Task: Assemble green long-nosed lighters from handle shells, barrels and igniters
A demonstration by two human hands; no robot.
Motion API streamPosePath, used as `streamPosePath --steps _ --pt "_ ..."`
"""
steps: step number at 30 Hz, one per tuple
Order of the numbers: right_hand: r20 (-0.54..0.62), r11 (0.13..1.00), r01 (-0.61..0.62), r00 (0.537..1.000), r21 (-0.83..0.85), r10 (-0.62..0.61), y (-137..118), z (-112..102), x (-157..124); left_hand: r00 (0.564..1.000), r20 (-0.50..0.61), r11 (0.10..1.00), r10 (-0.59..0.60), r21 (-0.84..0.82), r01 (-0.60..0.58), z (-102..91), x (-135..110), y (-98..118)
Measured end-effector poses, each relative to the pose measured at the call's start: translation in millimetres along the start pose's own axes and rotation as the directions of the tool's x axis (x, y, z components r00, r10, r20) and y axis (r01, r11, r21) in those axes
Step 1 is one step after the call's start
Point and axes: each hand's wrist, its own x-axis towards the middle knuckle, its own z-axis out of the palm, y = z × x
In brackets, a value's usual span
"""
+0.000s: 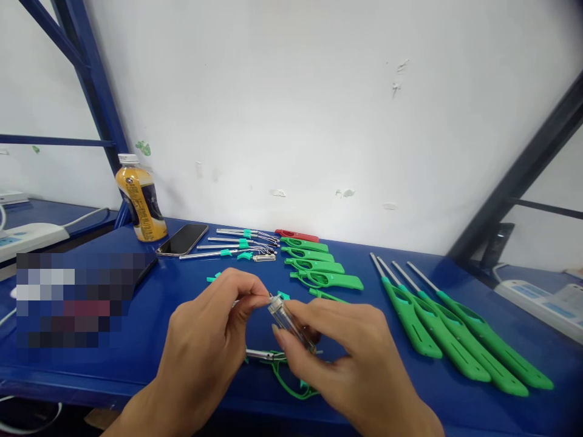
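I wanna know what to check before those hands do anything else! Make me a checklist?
1. Right hand holding the clear fuel tank: ok, thumb and fingers grip it.
2. Left hand at the tank's upper end: ok, fingertips are there.
3. Small part pinched in the left fingertips: cannot tell, too tiny.
4. Nothing lying under the hands: not ok, a metal tube is there.
5. Cap on the yellow bottle: ok.

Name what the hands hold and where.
The right hand grips a clear container by its sides; the left hand pinches at its top end, exact hold hidden.
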Motion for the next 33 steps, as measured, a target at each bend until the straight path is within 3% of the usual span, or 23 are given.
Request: streamPosePath --steps 14,17,21,25,27,29,31,33 --pt "-0.014 0.993 -0.045 0.999 0.109 0.047 -8 7 1 0.994 -0.075 0.989 0.073 0.133 -0.062 -6.3 -3 4" --pt "-0.001 0.998 -0.054 0.999 0.045 0.054 -6 3 0 0.996 -0.071 0.993 0.06 0.103 -0.053 -6.3 -2 5" --pt "0.093 0.973 -0.121 0.986 -0.198 0.141 6 -14 -6 1.0 0.026 1.0 0.001 -0.028 0.0 -2.3 0 4" --pt "0.06 0.921 -0.23 0.963 -0.316 0.261 27 -44 -12 0.988 0.155 0.994 0.001 -0.111 0.016 11.9 -10 4" --pt "0.074 0.91 -0.27 0.949 -0.315 0.307 35 -55 -15 0.95 0.309 0.98 0.039 -0.196 0.023 23.0 -18 5" --pt "0.118 0.913 -0.281 0.938 -0.295 0.327 40 -58 -21 0.877 0.475 0.961 0.069 -0.268 0.069 34.4 -27 7" --pt "0.184 0.928 -0.273 0.928 -0.253 0.323 42 -55 -30 0.832 0.551 0.953 0.072 -0.285 0.106 44.2 -33 9" --pt "0.24 0.944 -0.269 0.92 -0.193 0.311 43 -48 -45 0.816 0.574 0.951 0.061 -0.281 0.127 51.3 -37 10"
